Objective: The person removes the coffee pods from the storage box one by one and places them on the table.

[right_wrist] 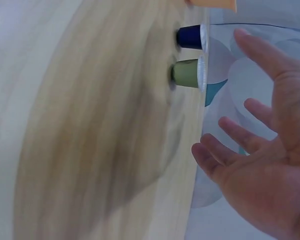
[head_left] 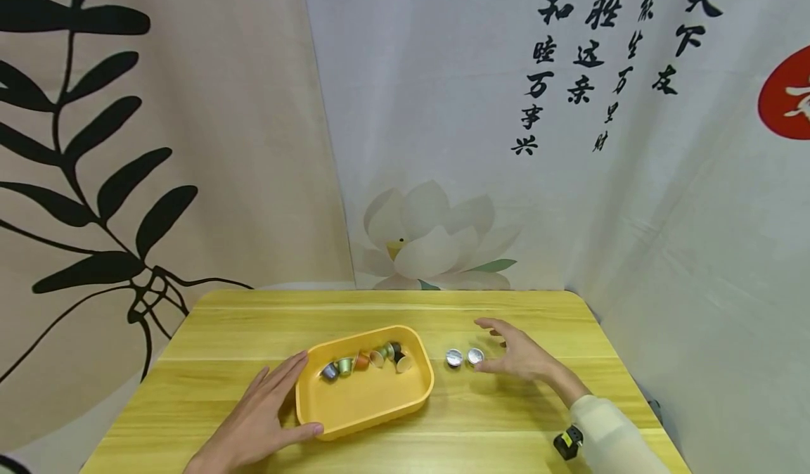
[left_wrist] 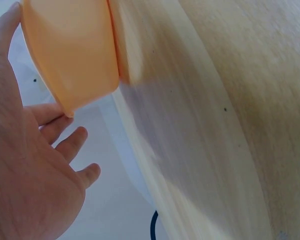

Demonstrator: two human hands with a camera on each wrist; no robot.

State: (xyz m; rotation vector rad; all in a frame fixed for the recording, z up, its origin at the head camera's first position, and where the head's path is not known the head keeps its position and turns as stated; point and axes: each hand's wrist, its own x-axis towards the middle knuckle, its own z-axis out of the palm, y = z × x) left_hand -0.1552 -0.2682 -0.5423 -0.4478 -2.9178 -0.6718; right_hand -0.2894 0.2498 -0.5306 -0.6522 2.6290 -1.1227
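A yellow-orange tray [head_left: 361,411] holds several small coffee capsules [head_left: 344,366] in blue, green, orange and tan, gathered along its far side. At the tray's left end, my left hand [head_left: 266,407] rests its spread thumb and forefinger on the rim; the other fingers extend loosely past the corner in the left wrist view. Two more capsules stand on the table right of the tray, foil lids up: a dark blue capsule [right_wrist: 190,37] and a green capsule [right_wrist: 186,73]. My right hand [head_left: 522,354] hovers right beside the green one, fingers parted, holding nothing.
The wood-grain table [head_left: 506,432] ends at a back edge close to a printed cloth [head_left: 443,143] with a lotus and dark characters. Another cloth panel [head_left: 240,143] with a dark plant print hangs at left. A small black device [head_left: 568,443] is at my right wrist.
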